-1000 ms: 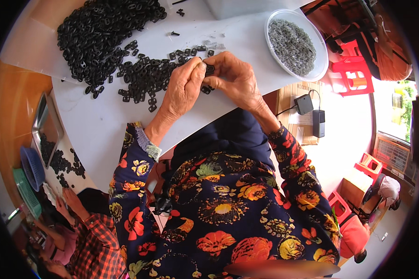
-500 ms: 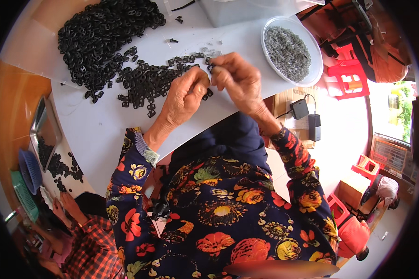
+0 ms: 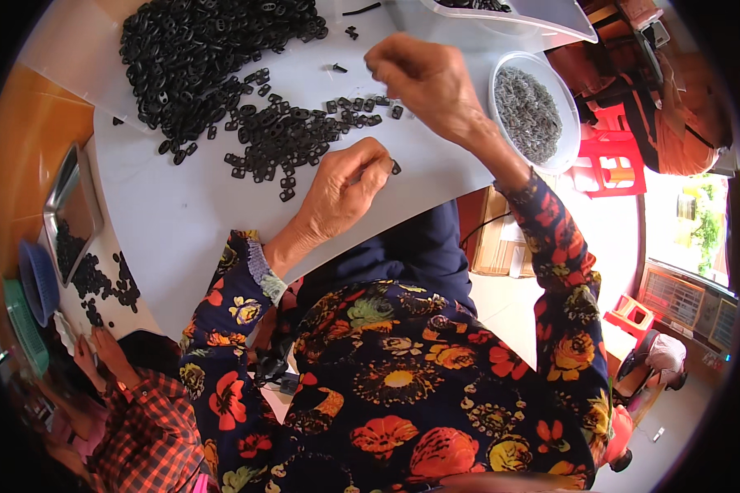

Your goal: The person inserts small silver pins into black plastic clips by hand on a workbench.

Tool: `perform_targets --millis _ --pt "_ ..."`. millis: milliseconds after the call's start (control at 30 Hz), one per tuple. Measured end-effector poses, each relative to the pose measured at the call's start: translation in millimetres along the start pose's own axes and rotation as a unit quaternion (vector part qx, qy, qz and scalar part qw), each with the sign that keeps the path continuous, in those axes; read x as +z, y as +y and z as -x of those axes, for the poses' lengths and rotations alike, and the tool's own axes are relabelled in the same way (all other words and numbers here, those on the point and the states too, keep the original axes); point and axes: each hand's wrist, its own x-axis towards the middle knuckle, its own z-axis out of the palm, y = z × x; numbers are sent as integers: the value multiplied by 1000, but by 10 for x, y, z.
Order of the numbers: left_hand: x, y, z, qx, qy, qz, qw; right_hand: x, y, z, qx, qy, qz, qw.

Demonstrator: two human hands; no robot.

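My left hand [image 3: 341, 187] is closed low over the white table, thumb and fingers pressed together. Whatever it pinches is hidden. A small black two-holed piece [image 3: 395, 167] lies just past its fingertips. Farther out, my right hand [image 3: 426, 86] hovers with fingers curled into a pinch, and I cannot make out anything in it. Between and left of the hands spreads a loose group of black two-holed pieces [image 3: 275, 140]. To the right of my right hand stands a clear round tub [image 3: 495, 90] filled with small clear parts [image 3: 528, 115].
A big heap of black oval pieces [image 3: 214, 62] covers the far left. A clear plastic bin [image 3: 543, 31] stands at the far right. At left are a metal tray [image 3: 90, 205], a blue basket [image 3: 37, 283] and a co-worker's hands [image 3: 107, 353]. Red stools [image 3: 612, 160] stand beyond the table.
My hands have come apart: the right has moved away from the left, outward over the table. My left hand has drawn slightly nearer to me. The whole view has shifted a little.
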Motion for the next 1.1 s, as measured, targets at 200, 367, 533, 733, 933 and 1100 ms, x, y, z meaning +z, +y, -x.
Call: perform_targets --millis 200,367,533,733,933,1100 --pt "5 13 -9 -18 7 -3 1000 194 236 -262 -168 -140 160 963" --pt "18 20 -19 -42 -2 26 999 307 224 -300 -164 -225 194 941" --pt "24 51 -11 -30 -1 2 1000 350 199 -316 -173 -226 219 933" --pt "28 67 -17 -37 -8 -8 999 400 116 -287 -161 -230 269 921" --pt "43 24 -14 -33 0 0 999 392 19 -320 -147 -273 298 903" --pt "36 50 -11 -38 -3 -1 999 439 107 -301 -167 -242 272 916"
